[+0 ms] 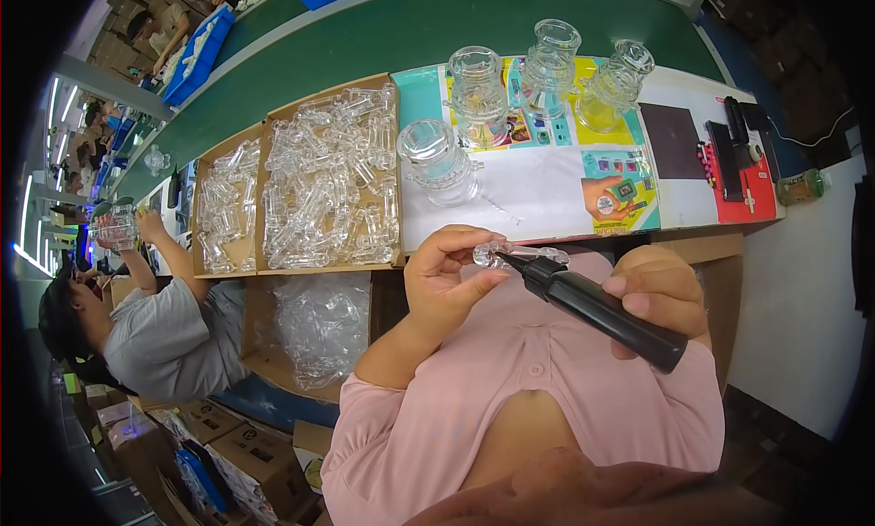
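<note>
Between its thumb and fingers my left hand [442,275] pinches a small clear plastic part [540,253], level with my chest at the table's front edge. My right hand [663,293] is wrapped round a black squeeze bottle [606,318], which slants up to the left. The bottle's narrow nozzle points at the ringed end of the clear part and appears to touch it. Whether any liquid comes out is too small to tell. Beyond my hands stand several clear plastic vessels, the nearest being a wide-topped one [440,164] with a thin piece lying beside it.
Left of the vessels, a cardboard tray [398,175] holds many clear tubular parts. Below it sits a carton with clear plastic bags [321,321]. At right lie a dark square pad [673,140] and black tools [725,159]. A co-worker in grey [178,339] handles a clear vessel at left.
</note>
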Demonstrator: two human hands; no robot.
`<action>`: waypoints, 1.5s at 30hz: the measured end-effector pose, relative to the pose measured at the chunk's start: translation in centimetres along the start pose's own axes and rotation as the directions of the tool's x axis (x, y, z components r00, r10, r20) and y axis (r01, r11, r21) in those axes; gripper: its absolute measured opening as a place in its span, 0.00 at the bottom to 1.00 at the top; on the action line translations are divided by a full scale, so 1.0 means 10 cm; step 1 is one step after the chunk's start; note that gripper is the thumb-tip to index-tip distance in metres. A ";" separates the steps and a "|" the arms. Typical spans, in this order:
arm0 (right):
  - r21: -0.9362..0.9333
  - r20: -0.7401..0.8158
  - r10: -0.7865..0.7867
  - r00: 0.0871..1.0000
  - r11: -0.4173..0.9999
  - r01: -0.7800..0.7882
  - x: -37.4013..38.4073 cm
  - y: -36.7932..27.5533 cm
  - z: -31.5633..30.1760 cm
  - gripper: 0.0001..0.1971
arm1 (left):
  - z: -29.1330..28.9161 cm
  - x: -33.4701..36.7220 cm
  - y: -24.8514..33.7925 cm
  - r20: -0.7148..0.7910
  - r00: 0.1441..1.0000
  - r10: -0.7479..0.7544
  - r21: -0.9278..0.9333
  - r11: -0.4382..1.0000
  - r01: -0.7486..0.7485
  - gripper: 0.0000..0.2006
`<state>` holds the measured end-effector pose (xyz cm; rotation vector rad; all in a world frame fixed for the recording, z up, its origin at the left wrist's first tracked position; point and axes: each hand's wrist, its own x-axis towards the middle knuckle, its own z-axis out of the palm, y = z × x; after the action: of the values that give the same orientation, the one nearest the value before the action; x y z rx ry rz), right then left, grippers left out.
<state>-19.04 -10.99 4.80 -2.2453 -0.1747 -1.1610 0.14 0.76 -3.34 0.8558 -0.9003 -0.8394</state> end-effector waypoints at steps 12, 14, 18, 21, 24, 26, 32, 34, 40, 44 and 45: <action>-0.019 -0.009 0.080 0.997 0.997 -0.080 -0.03 0.02 0.00 0.21 | -0.05 -0.01 -0.07 0.004 0.993 0.121 0.232 0.965 -0.119 0.19; -0.022 -0.075 0.184 0.980 0.982 -0.186 -0.05 0.06 -0.02 0.23 | -0.02 0.03 -0.06 0.020 0.989 0.145 0.242 0.959 -0.145 0.19; 0.285 -0.451 0.460 0.765 0.886 -0.365 -0.18 0.32 0.12 0.24 | 0.01 0.04 -0.08 0.025 0.987 0.157 0.262 0.952 -0.158 0.19; 0.808 -0.460 0.831 0.315 0.538 -0.241 -0.08 0.47 0.21 0.18 | 0.07 0.10 -0.11 -0.005 0.994 0.107 0.323 0.941 -0.100 0.18; 0.986 -0.163 0.931 0.325 0.165 0.023 -0.25 0.77 0.08 0.12 | 0.12 0.25 -0.23 -0.002 0.995 0.102 0.532 0.842 -0.085 0.17; 0.989 -0.090 0.937 0.337 0.044 0.141 -0.41 0.90 0.03 0.11 | 0.20 0.44 -0.41 -0.004 0.997 0.076 0.513 0.856 -0.063 0.17; 0.969 -0.038 0.951 0.308 -0.040 0.242 -0.68 1.05 0.01 0.12 | 0.29 1.08 -1.13 -0.032 0.999 -0.011 0.531 0.847 0.027 0.19; 0.968 -0.048 0.964 0.262 -0.020 0.252 -0.72 1.03 -0.02 0.12 | 0.25 1.15 -1.36 -0.038 0.999 -0.026 0.602 0.797 0.043 0.20; 0.971 -0.074 0.948 0.310 -0.002 0.238 -0.98 1.09 -0.14 0.15 | 0.13 1.04 -1.53 0.203 0.974 0.099 0.879 0.419 -0.226 0.18; 0.964 -0.022 0.912 0.410 -0.089 0.250 -1.02 1.20 -0.12 0.15 | 0.14 0.67 -0.92 0.358 0.911 0.203 0.808 0.421 -0.411 0.15; 0.963 -0.012 0.909 0.416 -0.101 0.248 -0.98 1.19 -0.12 0.15 | 0.10 0.55 -0.75 0.349 0.915 0.200 0.817 0.414 -0.402 0.15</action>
<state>-21.43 -19.89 -7.65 -0.1342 0.1602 -0.9345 -0.51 -7.36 -7.92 1.4575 -1.6857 -0.0401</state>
